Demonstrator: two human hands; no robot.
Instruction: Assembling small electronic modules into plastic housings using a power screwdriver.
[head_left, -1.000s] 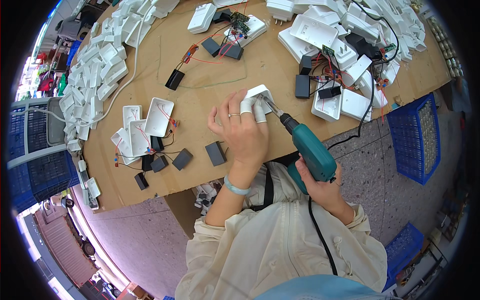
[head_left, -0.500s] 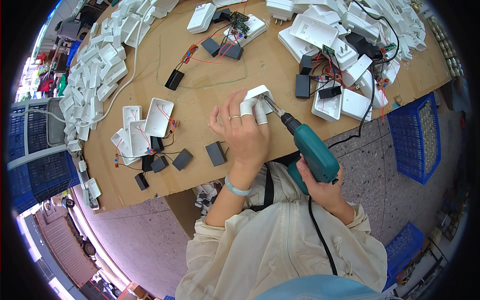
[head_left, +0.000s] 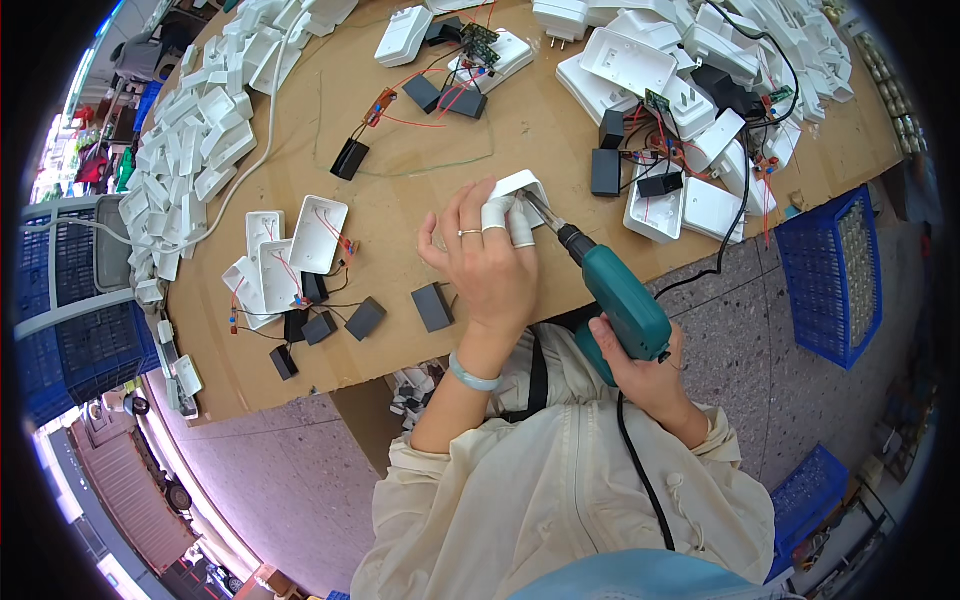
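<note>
My left hand, with white finger covers on two fingers, steadies a small white plastic case on the table. Its fingertips are bent into the case, and whatever they pinch there is hidden. My right hand is wrapped round the handle of a teal corded soldering gun. The metal tip of the gun reaches into the case beside the covered fingers. A black block with a short lead lies below my left hand. Left of it are open white cases with red wires and several more black blocks.
White casings are heaped along the left edge. Another heap of cases, adapters and wired boards covers the right side. A green circuit board lies at the back. Blue crates stand on the floor at right. A black cord crosses the table's edge.
The rear of the soldering gun has shifted slightly left and down, with my right hand following. My left hand and the case stay nearly in place.
</note>
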